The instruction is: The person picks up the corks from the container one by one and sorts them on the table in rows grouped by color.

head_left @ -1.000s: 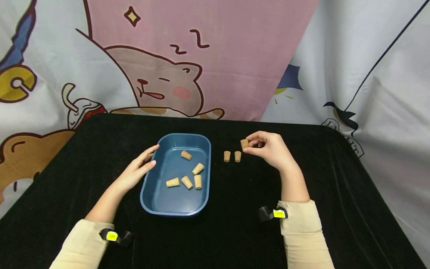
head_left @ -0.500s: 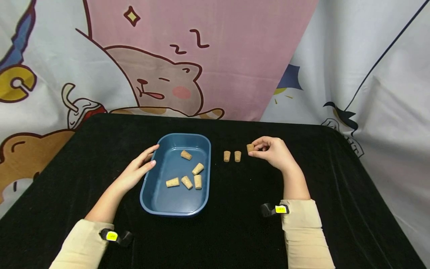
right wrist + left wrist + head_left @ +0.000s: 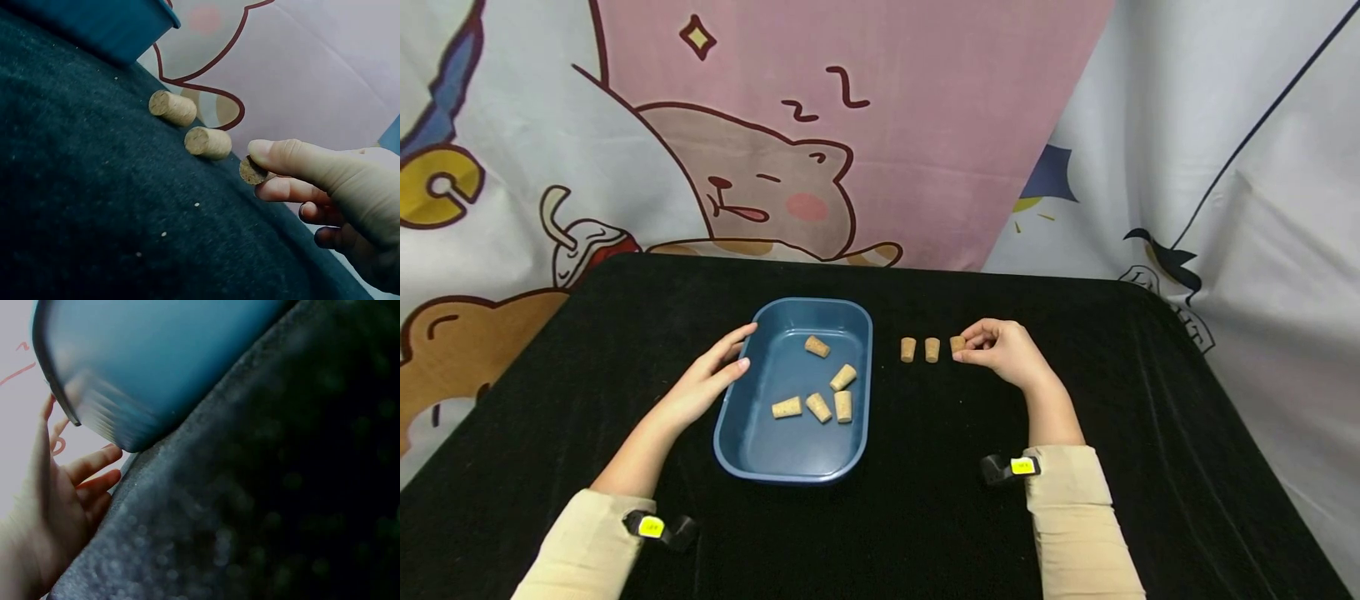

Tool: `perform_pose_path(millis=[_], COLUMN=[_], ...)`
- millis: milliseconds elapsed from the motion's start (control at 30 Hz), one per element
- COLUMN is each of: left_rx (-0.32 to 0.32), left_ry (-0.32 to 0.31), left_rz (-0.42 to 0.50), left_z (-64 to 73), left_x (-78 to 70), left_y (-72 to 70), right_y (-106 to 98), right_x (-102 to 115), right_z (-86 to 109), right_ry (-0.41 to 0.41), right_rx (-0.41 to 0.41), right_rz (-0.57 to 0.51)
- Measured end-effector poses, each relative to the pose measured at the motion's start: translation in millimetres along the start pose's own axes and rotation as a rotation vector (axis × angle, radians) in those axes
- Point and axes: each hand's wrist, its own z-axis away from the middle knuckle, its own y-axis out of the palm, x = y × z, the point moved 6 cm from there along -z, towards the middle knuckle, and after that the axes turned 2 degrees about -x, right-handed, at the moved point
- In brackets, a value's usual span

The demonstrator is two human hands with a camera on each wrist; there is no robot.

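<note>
Between thumb and fingers, my right hand (image 3: pixel 1006 350) pinches a tan cork (image 3: pixel 957 344) at the right end of a short row. Two more corks, a left one (image 3: pixel 907 349) and a middle one (image 3: pixel 932 349), stand upright on the black cloth beside it. The right wrist view shows the pinched cork (image 3: pixel 252 170) end-on, partly covered by the thumb. My left hand (image 3: pixel 711 375) rests its extended fingertips against the left rim of a blue tray (image 3: pixel 797 477). Seen from the left wrist, that hand's fingers (image 3: pixel 94 464) lie loosely along the tray's outer wall.
Several corks lie inside the tray, among them one near its far end (image 3: pixel 816 347) and one on the left (image 3: pixel 787 407). Black cloth (image 3: pixel 925 517) covers the table, whose far edge meets a printed curtain (image 3: pixel 925 125). Pale specks dot the cloth.
My right hand has carried the cork rightward, then toward me and down into line with the two standing corks. The left hand and tray have stayed put.
</note>
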Motion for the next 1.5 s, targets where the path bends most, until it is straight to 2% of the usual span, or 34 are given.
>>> perform_pose_path(millis=[367,767,967,1233,1500], left_rx=[0.004,0.003,0.004,0.0,0.008], left_ry=[0.002,-0.007,-0.001,-0.001,0.003], left_rz=[0.015,0.018,0.011,0.011,0.008], left_z=[-0.2,0.2,0.4,0.0,0.4], left_x=[-1.4,-2.3,-1.8,-1.3,-3.2], left_y=[0.4,2.2,1.0,-0.9,0.4], right_y=[7,9,6,-4,-13], right_x=[-9,-13,-11,5,43], right_z=[-0.6,-0.8,-1.3,-1.2,0.0], right_ry=[0.037,0.077,0.062,0.036,-0.059], right_rx=[0.002,0.044,0.044,0.015,-0.071], right_rz=[0.01,0.052,0.053,0.06,0.029])
